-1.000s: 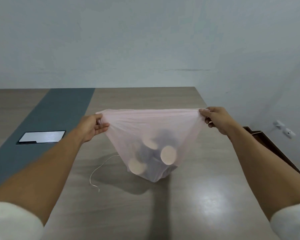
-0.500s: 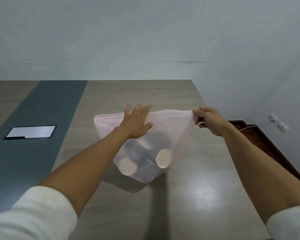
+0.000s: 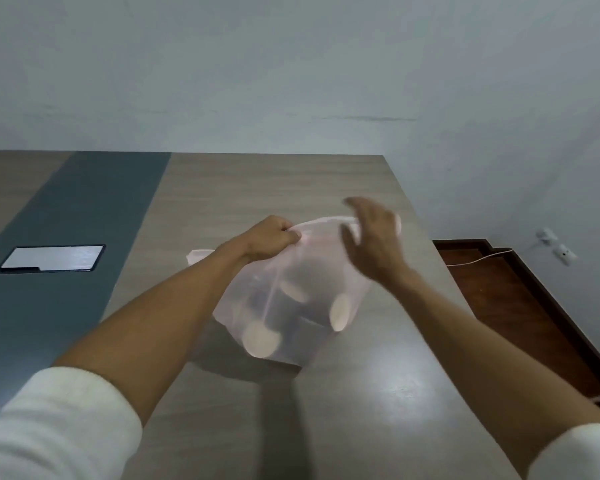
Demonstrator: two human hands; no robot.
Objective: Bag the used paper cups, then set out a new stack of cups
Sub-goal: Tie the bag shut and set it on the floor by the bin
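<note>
Leftmost, a silver plate (image 3: 51,259) sits in the table's (image 3: 378,410) grey strip. At centre frame, the left hand (image 3: 269,237) pinches the pink bag's (image 3: 312,265) top shut; used cups (image 3: 261,339) show inside. Right of it, the right hand (image 3: 374,237) hovers open and blurred, holding nothing.

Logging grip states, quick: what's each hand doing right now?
Left hand: closed, pinching the top of the pink bag.
Right hand: open, fingers spread beside the bag top, blurred; holding nothing visible.
</note>
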